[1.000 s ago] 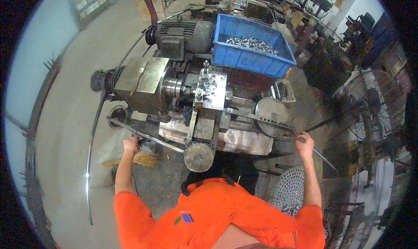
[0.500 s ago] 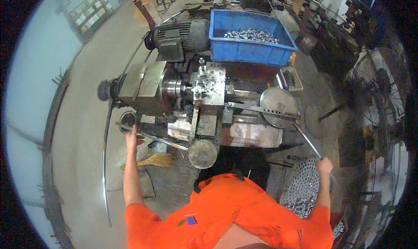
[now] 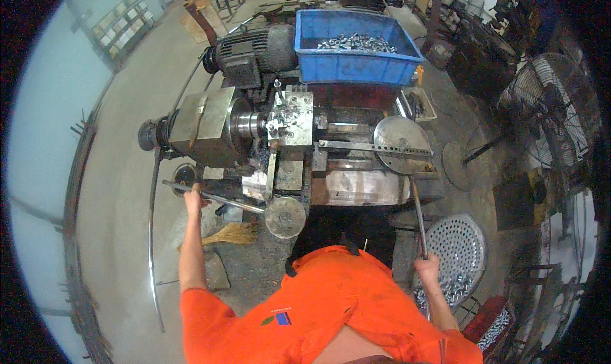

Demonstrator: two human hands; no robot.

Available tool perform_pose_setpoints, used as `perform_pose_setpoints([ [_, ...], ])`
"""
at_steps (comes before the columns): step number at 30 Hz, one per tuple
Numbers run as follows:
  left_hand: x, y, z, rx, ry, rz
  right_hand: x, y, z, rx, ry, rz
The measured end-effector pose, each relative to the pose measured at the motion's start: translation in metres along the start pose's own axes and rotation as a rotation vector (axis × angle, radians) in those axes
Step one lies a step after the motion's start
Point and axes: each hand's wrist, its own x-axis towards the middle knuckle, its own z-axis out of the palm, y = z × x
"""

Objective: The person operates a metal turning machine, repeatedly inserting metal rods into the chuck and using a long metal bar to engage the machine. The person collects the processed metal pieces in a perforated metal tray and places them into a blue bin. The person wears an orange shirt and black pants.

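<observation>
The right hand [image 3: 428, 266] had drawn the long steel lever [image 3: 417, 214] back towards the body; the left hand [image 3: 193, 200] stayed clasped on the slanted grey bar [image 3: 219, 198] of the worn grey lathe [image 3: 280, 141].

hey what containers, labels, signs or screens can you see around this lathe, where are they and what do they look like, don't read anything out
Blue plastic bin: behind the lathe, rectangular, holding small silvery metal parts.
Small logo patch: on the back of the person's orange shirt, blue and green.
Perforated round metal pan: on the floor by the right hand, grey, with small metal parts.
Grid of pale panels: on the far left wall, too small to tell more.
No screens in view.
</observation>
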Motion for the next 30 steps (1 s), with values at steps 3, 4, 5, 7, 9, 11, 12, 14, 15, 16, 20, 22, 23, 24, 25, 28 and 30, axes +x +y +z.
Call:
perform_pose_setpoints([
  [3, 0.0, 0.002, 0.0, 0.044, -0.009, -0.032, -0.007, -0.013, 0.0, 0.036, -0.034, 0.049],
  [4, 0.002, 0.002, -0.002, 0.071, -0.02, -0.038, -0.007, -0.014, 0.0, 0.017, -0.033, 0.049],
  [5, 0.004, 0.001, -0.003, 0.095, -0.029, -0.054, -0.004, -0.007, 0.001, -0.009, -0.02, 0.03],
  [7, 0.011, -0.001, -0.007, 0.149, -0.046, -0.085, 0.003, 0.013, 0.007, -0.057, 0.003, -0.005],
  [9, 0.011, -0.001, -0.015, 0.19, -0.1, -0.108, 0.009, 0.007, -0.002, -0.14, 0.065, -0.046],
  [11, 0.008, 0.002, -0.017, 0.206, -0.07, -0.145, 0.04, 0.029, -0.026, -0.327, 0.197, -0.091],
  [12, 0.005, 0.006, -0.013, 0.187, -0.076, -0.14, 0.063, 0.04, -0.047, -0.494, 0.221, -0.171],
  [14, 0.006, 0.003, -0.011, 0.131, -0.076, -0.125, 0.111, 0.033, -0.087, -0.78, 0.248, -0.182],
  [15, 0.01, 0.001, -0.007, 0.102, -0.092, -0.119, 0.141, 0.048, -0.108, -0.966, 0.33, -0.345],
  [16, 0.014, -0.002, -0.003, 0.039, -0.147, -0.075, 0.176, 0.049, -0.122, -1.078, 0.379, -0.165],
  [20, 0.009, 0.002, -0.007, 0.084, -0.252, -0.106, 0.218, -0.026, -0.104, -0.996, 0.579, -0.148],
  [22, 0.014, -0.017, -0.023, -0.182, -0.168, -0.053, 0.204, -0.044, -0.074, -0.934, 0.601, -0.315],
  [23, 0.018, -0.029, -0.03, -0.317, -0.129, -0.025, 0.191, -0.05, -0.058, -0.895, 0.617, -0.446],
  [24, 0.026, -0.048, -0.039, -0.268, -0.064, -0.066, 0.179, -0.051, -0.04, -0.753, 0.638, -0.52],
  [25, 0.031, -0.071, -0.041, 0.127, -0.107, 0.04, 0.168, -0.046, -0.028, -0.682, 0.607, -0.54],
  [28, 0.038, -0.104, -0.027, 1.064, -0.253, 0.315, 0.134, -0.028, -0.006, -0.533, 0.498, -0.521],
  [30, 0.017, -0.091, -0.001, 1.352, -0.342, 0.44, 0.115, -0.027, 0.001, -0.496, 0.393, -0.437],
])
